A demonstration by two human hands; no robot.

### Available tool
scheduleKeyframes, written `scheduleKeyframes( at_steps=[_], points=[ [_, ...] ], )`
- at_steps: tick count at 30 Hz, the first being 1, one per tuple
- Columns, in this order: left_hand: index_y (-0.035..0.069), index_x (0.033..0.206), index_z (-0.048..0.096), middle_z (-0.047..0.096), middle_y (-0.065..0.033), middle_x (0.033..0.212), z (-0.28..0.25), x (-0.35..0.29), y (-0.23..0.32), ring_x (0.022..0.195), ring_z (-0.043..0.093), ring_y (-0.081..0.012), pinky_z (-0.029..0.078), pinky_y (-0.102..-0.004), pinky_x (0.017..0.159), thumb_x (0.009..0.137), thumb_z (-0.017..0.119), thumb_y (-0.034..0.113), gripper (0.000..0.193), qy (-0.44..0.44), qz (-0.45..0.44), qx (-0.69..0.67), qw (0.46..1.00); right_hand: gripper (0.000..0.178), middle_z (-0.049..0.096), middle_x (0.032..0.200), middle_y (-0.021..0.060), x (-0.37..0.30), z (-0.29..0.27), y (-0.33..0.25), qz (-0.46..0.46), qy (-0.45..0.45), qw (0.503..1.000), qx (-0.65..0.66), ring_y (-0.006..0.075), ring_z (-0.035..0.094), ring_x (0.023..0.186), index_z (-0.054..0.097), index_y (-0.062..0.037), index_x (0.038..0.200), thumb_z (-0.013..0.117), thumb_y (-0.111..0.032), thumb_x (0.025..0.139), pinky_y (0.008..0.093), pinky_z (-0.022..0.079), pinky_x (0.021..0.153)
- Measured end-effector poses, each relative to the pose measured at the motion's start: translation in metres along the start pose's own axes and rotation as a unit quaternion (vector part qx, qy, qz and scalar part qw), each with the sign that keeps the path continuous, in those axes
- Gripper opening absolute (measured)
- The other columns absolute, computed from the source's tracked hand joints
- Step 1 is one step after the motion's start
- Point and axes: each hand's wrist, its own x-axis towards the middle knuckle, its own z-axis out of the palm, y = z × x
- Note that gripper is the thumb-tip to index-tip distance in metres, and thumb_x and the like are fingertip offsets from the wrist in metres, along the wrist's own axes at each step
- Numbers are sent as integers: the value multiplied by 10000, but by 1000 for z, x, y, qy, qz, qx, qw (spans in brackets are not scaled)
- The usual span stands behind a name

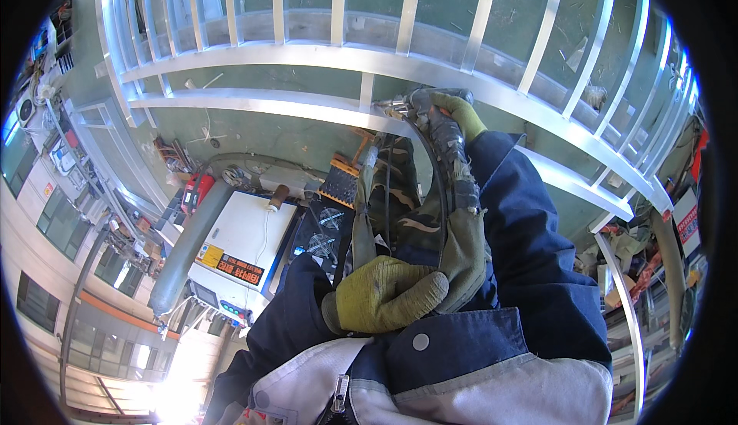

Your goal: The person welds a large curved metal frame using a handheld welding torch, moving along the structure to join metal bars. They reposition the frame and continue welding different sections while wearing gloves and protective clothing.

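A gloved right hand (460, 114), mine, is closed around a welding torch (440, 121) wrapped in worn cloth. The torch's metal nozzle (393, 107) is at the lower rail of a silver metal railing (300, 102), close to a short upright; whether it touches cannot be told. From the torch, a thick hose in an olive cloth sleeve (463, 248) runs down toward my body. My left hand (388, 294), in a yellow-green glove, is closed on this hose in front of my jacket; the fingertips are partly hidden. A thin black cable (440, 179) runs beside it.
Left of me stand a white machine cabinet (238, 233) with control buttons, a long grey-green gas cylinder (188, 252) and a red container (201, 188). Hoses (238, 157) lie on the green floor. Long metal pieces and clutter lie at right.
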Motion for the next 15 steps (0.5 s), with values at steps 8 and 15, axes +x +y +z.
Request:
scheduleKeyframes(
  at_steps=[8, 15],
  points=[
    [-12, 1068, 724, 699, -85, 780, 0, -1, -2, 723, 619, -128, 498, -289, 677, 1033, 530, 429, 483, -2, -10, -13, 1000, 253, 687, 1007, 70, 5, -3, 2, -8, -26, 1000, -14, 140, 661, 841, 650, 33, 1183, 547, -123, 1014, 274, 567, 798],
    [-6, 1022, 727, 693, -73, 759, 6, -3, -3, 702, 611, -114, 493, -283, 653, 1034, 539, 412, 458, 15, -5, -42, 999, 285, 691, 985, 117, 31, -24, 12, -20, -125, 992, 22, 182, 687, 805, 615, 64, 1198, 535, -148, 1026, 293, 600, 750]
  ],
)
